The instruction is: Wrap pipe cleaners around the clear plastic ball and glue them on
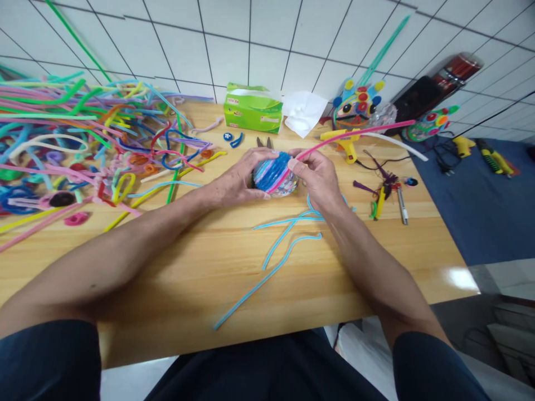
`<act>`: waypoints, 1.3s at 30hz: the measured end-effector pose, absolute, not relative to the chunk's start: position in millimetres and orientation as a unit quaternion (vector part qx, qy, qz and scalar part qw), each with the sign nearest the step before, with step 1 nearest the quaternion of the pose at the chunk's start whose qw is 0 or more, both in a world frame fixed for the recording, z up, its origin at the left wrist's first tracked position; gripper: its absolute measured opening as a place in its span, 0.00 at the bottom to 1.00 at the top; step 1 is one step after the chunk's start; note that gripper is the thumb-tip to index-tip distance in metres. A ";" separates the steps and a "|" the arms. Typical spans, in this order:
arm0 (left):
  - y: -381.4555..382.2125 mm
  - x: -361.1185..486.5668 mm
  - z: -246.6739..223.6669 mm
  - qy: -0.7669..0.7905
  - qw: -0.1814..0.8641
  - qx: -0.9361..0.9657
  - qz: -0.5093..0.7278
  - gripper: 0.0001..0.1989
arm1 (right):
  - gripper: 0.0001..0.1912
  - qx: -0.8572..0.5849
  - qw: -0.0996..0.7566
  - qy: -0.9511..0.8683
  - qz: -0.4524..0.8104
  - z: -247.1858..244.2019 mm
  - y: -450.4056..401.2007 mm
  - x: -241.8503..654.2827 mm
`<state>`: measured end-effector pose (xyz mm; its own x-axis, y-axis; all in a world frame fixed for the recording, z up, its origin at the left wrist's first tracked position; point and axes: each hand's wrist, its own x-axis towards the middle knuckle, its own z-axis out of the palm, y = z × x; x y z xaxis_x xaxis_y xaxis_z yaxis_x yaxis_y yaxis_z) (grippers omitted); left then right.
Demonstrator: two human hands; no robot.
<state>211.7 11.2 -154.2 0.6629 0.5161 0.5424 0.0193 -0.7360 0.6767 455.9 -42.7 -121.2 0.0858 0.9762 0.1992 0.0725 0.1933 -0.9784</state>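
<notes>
A wrapped ball point(271, 174), banded in blue and pink, is located at the upper centre of the frame. Its left side is clasped in the grip of the left hand point(236, 181). A pink stem point(330, 140), laid across the ball, is pinched in the grip of the right hand point(320, 177), its free end directed toward the upper right. Light blue stems point(295, 220) are scattered on the desk point(167, 289) at centre; coloured stems point(45, 125) are heaped at upper left.
</notes>
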 end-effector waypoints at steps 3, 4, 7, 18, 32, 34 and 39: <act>12.6 210.7 -157.7 0.147 0.322 0.856 0.377 0.44 | 0.27 -0.487 0.550 -0.537 0.415 -120.0 -44.1 455.3; 13.1 210.5 -158.5 0.143 0.318 0.858 0.378 0.44 | 0.27 -0.488 0.549 -0.536 0.417 -119.6 -44.6 455.0; 14.0 210.6 -159.7 0.126 0.302 0.863 0.386 0.44 | 0.26 -0.487 0.548 -0.537 0.417 -119.1 -45.6 453.8; 16.6 210.2 -163.7 0.113 0.289 0.866 0.391 0.45 | 0.28 -0.487 0.558 -0.526 0.417 -119.2 -45.1 450.0; 5.0 221.0 -163.1 0.173 0.306 0.845 0.402 0.51 | 0.24 -0.475 0.523 -0.564 0.429 -111.0 -48.7 457.9; -0.1 220.6 -156.6 0.180 0.315 0.845 0.392 0.53 | 0.23 -0.477 0.516 -0.570 0.426 -110.2 -50.2 456.0; -11.0 223.7 -145.7 0.237 0.344 0.824 0.383 0.51 | 0.17 -0.478 0.498 -0.606 0.395 -110.4 -56.5 448.1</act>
<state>223.7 -11.0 -145.7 0.5939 0.6540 0.4686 0.1256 -0.6507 0.7489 448.1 -56.5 -110.4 -0.0467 0.9731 0.2256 0.1863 0.2304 -0.9551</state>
